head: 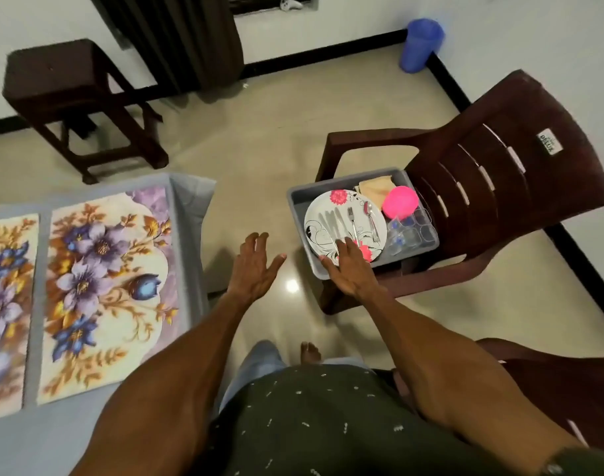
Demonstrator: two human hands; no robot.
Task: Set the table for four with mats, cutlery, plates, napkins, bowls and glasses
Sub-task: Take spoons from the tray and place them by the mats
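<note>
Right hand (350, 269): fingers are lying straight and spread, tips resting on the near edge of the plate (331, 214); palm is facing down over the near rim of the grey tub (298, 201). Nothing is being gripped. Whether the fingertips are pressing or only touching cannot be told; the hand is covering that part of the plate.

Left hand (254, 266): fingers are spreading open and straight, palm down, hanging in the air left of the tub and touching nothing.

Both forearms are reaching forward from the bottom edge.

The tub is sitting on the seat of a brown plastic chair (499, 166). In the tub, the plate is carrying a fork (352, 218) and a spoon (371, 214); blurred grey streaks left of the fork are too smeared to identify. Behind the plate are folded beige napkins (376, 188) and a pink bowl (400, 201); right of the plate are clear glasses (412, 228), count unreadable.

Far left of the tub, two floral mats (101, 290) are lying on a table (187, 235) under a grey cloth; the left mat is cut off by the frame.
</note>
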